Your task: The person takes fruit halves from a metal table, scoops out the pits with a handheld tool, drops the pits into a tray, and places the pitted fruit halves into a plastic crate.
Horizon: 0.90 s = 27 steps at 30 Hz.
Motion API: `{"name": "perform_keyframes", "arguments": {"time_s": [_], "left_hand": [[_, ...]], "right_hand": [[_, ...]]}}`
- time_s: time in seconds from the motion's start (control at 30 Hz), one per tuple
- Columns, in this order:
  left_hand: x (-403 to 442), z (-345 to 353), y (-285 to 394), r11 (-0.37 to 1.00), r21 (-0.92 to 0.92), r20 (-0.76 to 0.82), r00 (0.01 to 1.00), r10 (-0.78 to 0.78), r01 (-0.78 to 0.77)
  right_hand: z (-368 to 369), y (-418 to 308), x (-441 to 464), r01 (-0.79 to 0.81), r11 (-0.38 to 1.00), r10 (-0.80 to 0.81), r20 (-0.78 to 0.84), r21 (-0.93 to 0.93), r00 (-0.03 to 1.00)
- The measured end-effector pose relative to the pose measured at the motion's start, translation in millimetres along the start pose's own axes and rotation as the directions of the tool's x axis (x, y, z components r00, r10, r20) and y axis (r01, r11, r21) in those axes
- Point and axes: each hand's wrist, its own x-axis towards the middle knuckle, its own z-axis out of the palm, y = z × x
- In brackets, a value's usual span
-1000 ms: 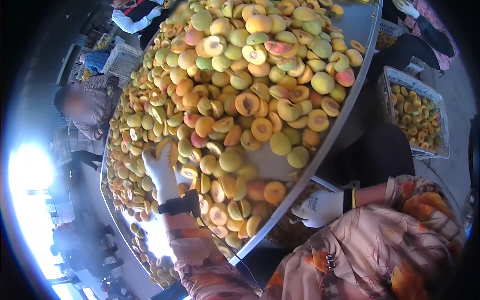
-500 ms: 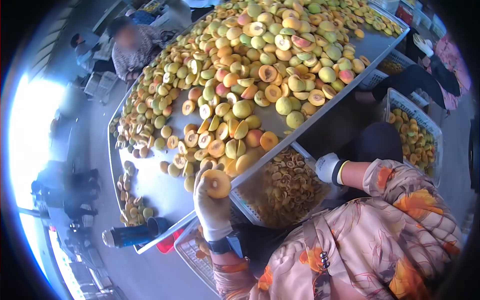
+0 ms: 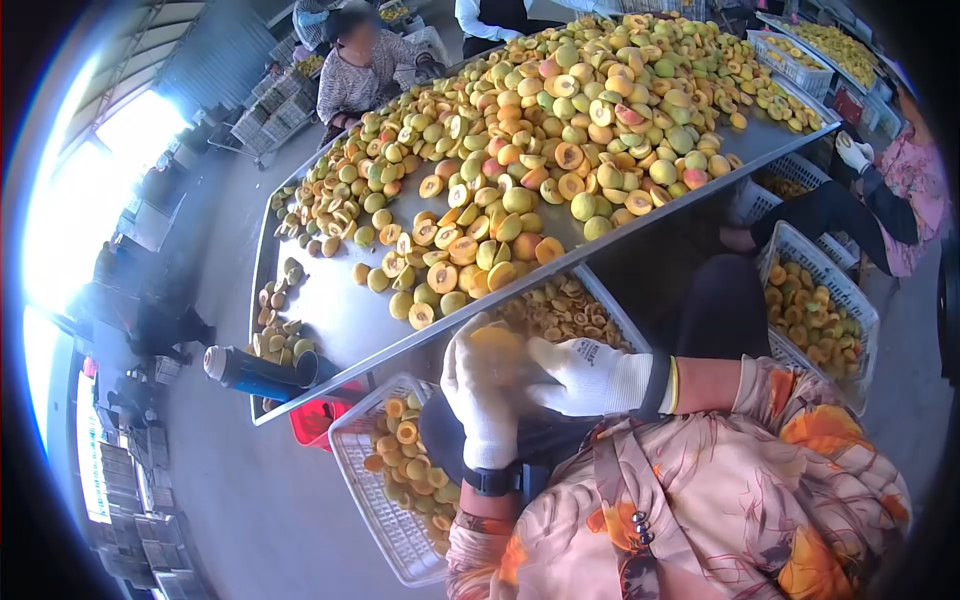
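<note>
My left hand (image 3: 480, 400), in a white glove with a dark band at the wrist, is closed around a yellow peach half (image 3: 497, 347). My right hand (image 3: 590, 376), also gloved, meets it in front of my body, its fingers curled at the fruit. Blur hides its fingertips and whatever they hold. Both hands are just outside the near edge of the metal table (image 3: 345, 310), above a crate of brownish pit pieces (image 3: 575, 312). A heap of peaches (image 3: 600, 110), many halved with cut faces showing, covers much of the tabletop.
A white crate of peach halves (image 3: 345, 450) stands low on the left, another crate (image 3: 868, 345) on the right. A dark blue flask (image 3: 250, 370) lies at the table's left corner beside a red container (image 3: 315, 425). One co-worker (image 3: 365, 70) sits across, another (image 3: 905, 200) at right.
My left hand has come off the table edge toward my body with the peach half. My right hand has moved left to meet it. The view has shifted.
</note>
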Motion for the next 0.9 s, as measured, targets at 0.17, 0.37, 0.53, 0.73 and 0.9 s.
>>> {"name": "perform_keyframes", "arguments": {"time_s": [0.17, 0.37, 0.53, 0.73, 0.9], "left_hand": [[-8, -8, -4, 0.99, -0.104, 0.025, 0.995, 0.095, -0.092], [-11, -9, 4, 0.977, -0.104, -0.048, 0.982, 0.182, -0.186], [-4, -24, 13, 0.973, 0.001, -0.036, 0.972, 0.231, -0.231], [-7, -13, 27, 0.966, -0.042, -0.107, 0.963, 0.249, -0.254], [-2, -17, 24, 0.957, -0.03, -0.083, 0.955, 0.285, -0.288]], "right_hand": [[7, -17, 1, -0.056, 0.997, 0.054, -0.04, -0.061, 0.998], [28, -15, 9, -0.06, 0.998, 0.06, -0.023, -0.005, 0.998], [28, -22, 21, -0.006, 0.994, 0.003, 0.026, 0.112, 1.0], [23, -28, 30, -0.058, 0.996, 0.053, 0.073, 0.067, 0.996], [29, -33, 30, -0.035, 0.994, 0.04, -0.048, 0.105, 0.998]]}}
